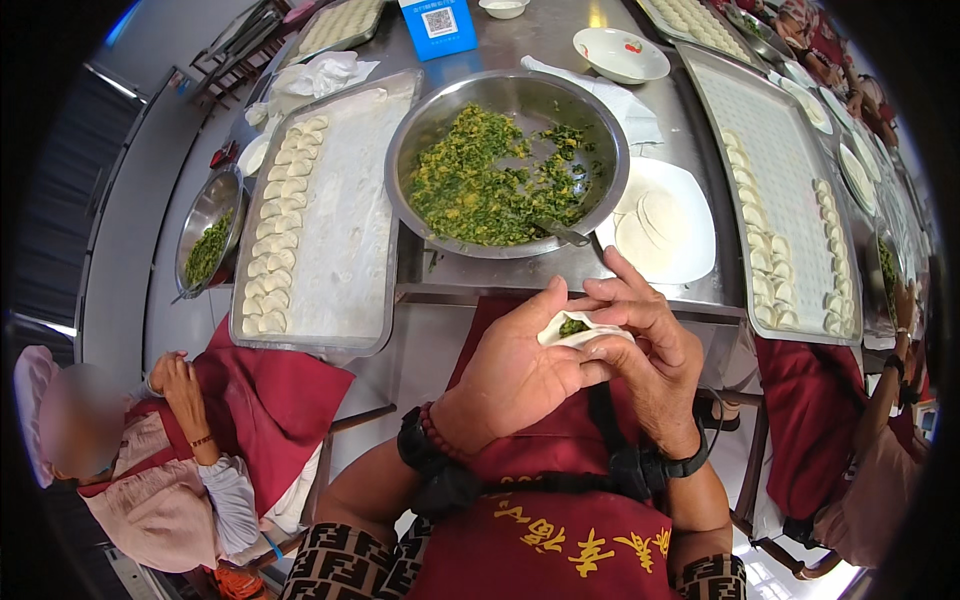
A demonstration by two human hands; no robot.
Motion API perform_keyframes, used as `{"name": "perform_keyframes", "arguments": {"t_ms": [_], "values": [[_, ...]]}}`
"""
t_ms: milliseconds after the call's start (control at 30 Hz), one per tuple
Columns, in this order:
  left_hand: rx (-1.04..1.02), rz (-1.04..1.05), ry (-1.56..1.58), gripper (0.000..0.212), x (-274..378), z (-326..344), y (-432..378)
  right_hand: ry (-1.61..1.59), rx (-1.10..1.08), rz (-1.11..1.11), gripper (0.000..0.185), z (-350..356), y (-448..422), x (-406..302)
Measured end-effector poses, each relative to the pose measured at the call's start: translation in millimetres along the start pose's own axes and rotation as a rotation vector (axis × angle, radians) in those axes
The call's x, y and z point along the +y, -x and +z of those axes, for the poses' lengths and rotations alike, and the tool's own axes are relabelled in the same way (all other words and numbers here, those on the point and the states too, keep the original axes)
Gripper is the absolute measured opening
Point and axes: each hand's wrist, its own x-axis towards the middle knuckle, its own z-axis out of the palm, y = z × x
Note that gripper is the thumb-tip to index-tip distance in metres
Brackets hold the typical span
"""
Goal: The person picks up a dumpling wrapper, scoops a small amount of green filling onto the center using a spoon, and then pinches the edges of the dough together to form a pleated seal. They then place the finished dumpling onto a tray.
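Between my two hands is a partly folded dumpling (553, 331), its wrapper gaping around chopped green filling. My left hand (517, 367) cradles it from the left, thumb pointing up. On the dumpling's right end, the thumb and fingers of my right hand (656, 341) pinch the wrapper edge. Just beyond my hands stands a large steel bowl (506, 251) of chopped green and yellow filling (472, 180). A metal utensil handle (562, 231) rests over its near rim. Round dough wrappers (645, 225) lie on a white square plate (694, 247) to the bowl's right.
A metal tray (345, 225) at left holds rows of dumplings (281, 217). Another tray (795, 225) with dumplings stands at right. Behind are a patterned bowl (621, 55) and a blue sign (439, 28). Co-workers sit at left (180, 465) and right (862, 465).
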Motion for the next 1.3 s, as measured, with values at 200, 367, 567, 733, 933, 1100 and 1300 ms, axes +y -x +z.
{"name": "perform_keyframes", "arguments": {"t_ms": [200, 367, 567, 733, 933, 1100, 1300], "values": [[0.029, 0.091, -0.085, 0.042, -2, 1, 1, 0.142, -0.065, -0.079, 0.013, -7, -5, 2], [0.024, 0.093, -0.298, 0.037, 4, 10, 7, 0.128, -0.016, 0.011, 0.018, -1, -4, -2], [0.001, 0.065, -0.446, 0.039, 8, 9, 9, -0.121, 0.091, 0.149, 0.027, 14, -1, -6], [-0.04, 0.053, -0.152, 0.055, 7, 1, 6, 0.338, -0.078, -0.192, 0.021, 3, -5, -3], [-0.023, 0.042, 0.03, 0.061, -3, -5, 3, 0.193, 0.054, -0.142, 0.016, 9, -3, 2], [-0.062, 0.084, 0.048, 0.054, -5, -15, 1, 0.264, 0.024, -0.103, 0.016, 10, -6, -2], [-0.034, 0.122, -0.159, 0.044, -4, -3, 5, 0.326, -0.049, -0.149, 0.018, 4, -7, -3]]}}
